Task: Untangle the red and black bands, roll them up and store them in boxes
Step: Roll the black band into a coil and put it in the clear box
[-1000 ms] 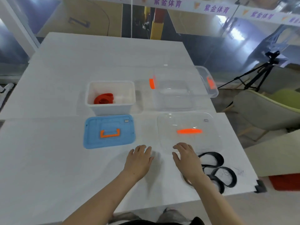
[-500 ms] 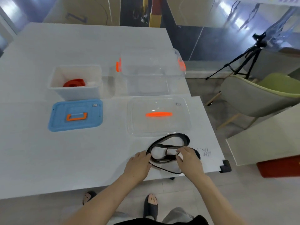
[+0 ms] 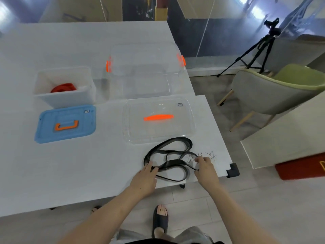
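Currently: black band (image 3: 174, 162) lies in tangled loops on the counter (image 3: 88, 164), just beside the clear lid (image 3: 158, 133). My left hand (image 3: 145, 178) presses its left end, fingers straight. My right hand (image 3: 205, 170) pinches a strand at the right, fingers curled. Red band (image 3: 64, 87) sits rolled in the white box (image 3: 66, 100).

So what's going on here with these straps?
A person is sorting out a tangled black band on the white table. Their left hand rests on its left end while the right hand pinches its right end. A red band already sits rolled in the white box; the clear box looks empty.
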Demonstrator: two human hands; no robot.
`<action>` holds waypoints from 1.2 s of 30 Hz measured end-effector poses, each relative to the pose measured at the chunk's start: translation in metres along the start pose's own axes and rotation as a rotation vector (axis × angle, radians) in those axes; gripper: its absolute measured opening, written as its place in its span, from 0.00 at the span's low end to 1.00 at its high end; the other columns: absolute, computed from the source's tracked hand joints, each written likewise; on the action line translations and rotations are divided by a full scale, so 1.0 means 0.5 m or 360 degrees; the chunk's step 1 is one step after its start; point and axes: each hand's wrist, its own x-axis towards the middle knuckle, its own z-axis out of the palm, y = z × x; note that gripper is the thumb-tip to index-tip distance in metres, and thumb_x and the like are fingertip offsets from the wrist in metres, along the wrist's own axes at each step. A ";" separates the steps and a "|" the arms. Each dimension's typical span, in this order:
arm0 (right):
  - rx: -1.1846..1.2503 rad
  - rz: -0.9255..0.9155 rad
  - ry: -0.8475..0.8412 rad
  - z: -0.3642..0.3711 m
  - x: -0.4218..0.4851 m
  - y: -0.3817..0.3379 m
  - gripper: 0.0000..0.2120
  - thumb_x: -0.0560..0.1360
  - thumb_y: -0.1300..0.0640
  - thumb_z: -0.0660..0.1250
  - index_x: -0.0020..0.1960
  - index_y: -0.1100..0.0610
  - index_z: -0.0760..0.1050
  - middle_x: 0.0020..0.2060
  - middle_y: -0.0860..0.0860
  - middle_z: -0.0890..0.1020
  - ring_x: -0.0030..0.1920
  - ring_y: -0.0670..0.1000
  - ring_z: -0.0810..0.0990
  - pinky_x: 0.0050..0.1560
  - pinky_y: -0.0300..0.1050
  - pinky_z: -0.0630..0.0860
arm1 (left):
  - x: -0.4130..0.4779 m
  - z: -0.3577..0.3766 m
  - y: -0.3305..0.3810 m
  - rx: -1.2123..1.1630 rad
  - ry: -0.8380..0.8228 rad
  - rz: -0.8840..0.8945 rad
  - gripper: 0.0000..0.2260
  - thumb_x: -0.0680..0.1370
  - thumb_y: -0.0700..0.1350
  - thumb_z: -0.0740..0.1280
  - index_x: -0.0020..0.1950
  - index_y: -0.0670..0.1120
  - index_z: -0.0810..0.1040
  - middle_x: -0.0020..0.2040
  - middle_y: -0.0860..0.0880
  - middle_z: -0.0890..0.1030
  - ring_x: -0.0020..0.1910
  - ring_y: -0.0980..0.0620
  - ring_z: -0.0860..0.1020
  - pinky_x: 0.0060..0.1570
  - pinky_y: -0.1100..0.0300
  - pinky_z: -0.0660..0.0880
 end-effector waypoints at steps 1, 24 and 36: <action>0.0035 -0.0024 0.0020 -0.007 0.000 -0.001 0.21 0.76 0.68 0.69 0.67 0.58 0.73 0.63 0.59 0.74 0.51 0.60 0.78 0.49 0.48 0.74 | 0.000 0.001 0.001 0.0009 -0.0008 -0.0007 0.26 0.87 0.47 0.57 0.84 0.47 0.56 0.86 0.42 0.45 0.85 0.44 0.51 0.78 0.50 0.62; 0.1642 -0.0450 0.0273 -0.365 -0.093 -0.307 0.17 0.70 0.60 0.82 0.52 0.49 0.79 0.45 0.52 0.88 0.41 0.51 0.83 0.47 0.40 0.80 | -0.117 -0.351 0.117 -0.1183 0.0940 0.0166 0.15 0.80 0.49 0.73 0.66 0.55 0.81 0.58 0.58 0.83 0.55 0.61 0.80 0.50 0.68 0.72; 0.1645 -0.0601 0.0298 -0.390 -0.140 -0.403 0.11 0.71 0.59 0.82 0.48 0.58 0.81 0.41 0.50 0.88 0.40 0.47 0.87 0.41 0.37 0.80 | -0.173 -0.397 0.179 -0.1200 0.1365 0.0347 0.13 0.78 0.42 0.74 0.58 0.60 0.84 0.50 0.57 0.84 0.51 0.59 0.83 0.55 0.58 0.82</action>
